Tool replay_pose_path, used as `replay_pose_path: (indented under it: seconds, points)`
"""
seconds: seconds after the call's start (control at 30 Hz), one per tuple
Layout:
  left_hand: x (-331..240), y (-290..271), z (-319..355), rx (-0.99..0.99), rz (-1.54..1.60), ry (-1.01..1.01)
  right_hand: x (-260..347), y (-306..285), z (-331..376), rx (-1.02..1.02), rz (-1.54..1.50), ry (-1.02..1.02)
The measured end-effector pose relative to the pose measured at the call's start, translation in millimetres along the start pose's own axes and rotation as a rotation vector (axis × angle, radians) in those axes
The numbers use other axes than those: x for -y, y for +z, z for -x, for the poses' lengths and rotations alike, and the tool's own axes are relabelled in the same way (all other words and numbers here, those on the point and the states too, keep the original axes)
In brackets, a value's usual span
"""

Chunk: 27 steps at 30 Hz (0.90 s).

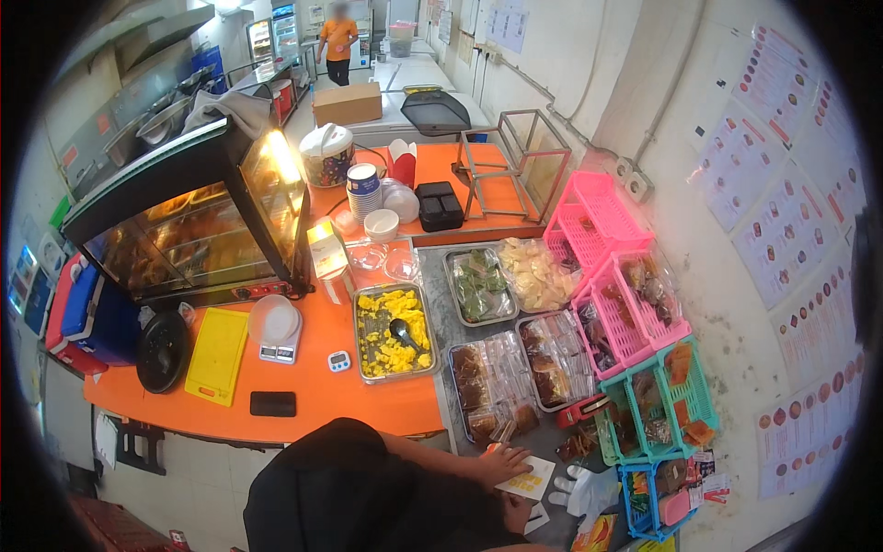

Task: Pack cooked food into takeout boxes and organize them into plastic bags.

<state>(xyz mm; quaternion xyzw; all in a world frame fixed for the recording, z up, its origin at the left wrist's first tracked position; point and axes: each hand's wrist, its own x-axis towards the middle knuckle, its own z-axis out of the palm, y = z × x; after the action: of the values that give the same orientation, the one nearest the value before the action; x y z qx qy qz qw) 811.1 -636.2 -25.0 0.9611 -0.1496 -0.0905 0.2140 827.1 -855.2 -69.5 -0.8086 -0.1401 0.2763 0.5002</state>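
Observation:
My left hand (501, 463) lies flat, fingers apart, on a white packet with yellow pieces (532, 480) at the near end of the grey steel counter (440, 304). Just below it, my right hand (517, 511) is curled beside a small white slip (537, 519); whether it grips the slip is too small to tell. Black sleeves cover both arms up to the wrists. White gloves (581, 488) lie right of the packet. Directly beyond my hands stands a tray of wrapped brown cakes (483, 386).
A tray of yellow food with a spoon (394, 333), trays of green (478, 285) and pale (535, 273) wrapped items, and pink (612, 276), green (662, 396) and blue (655, 497) baskets line the wall. A heated display case (193, 230), scale (276, 331), phone (273, 403) and yellow board (217, 354) sit on the orange table. A person (338, 41) stands far off.

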Motion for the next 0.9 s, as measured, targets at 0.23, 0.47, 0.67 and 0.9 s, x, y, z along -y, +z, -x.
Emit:
replay_pose_path:
  seconds: [0.23,0.47,0.67,0.9]
  points:
    - [-2.6,26.7,4.0,-0.111,-0.067,0.15,-17.2,10.6,17.1,-0.243,0.291,-0.378]
    - [-25.8,-32.7,1.4,-0.014,0.181,-0.079,-24.1,-33.1,82.2,-0.318,0.391,0.021]
    - [-142.8,19.8,-26.6,-0.346,0.217,0.273,-151.1,-139.5,289.9,-1.115,0.27,0.29]
    - [-348.7,208.1,-118.6,0.311,0.824,0.056,-293.8,-294.0,381.9,-1.367,0.412,0.266]
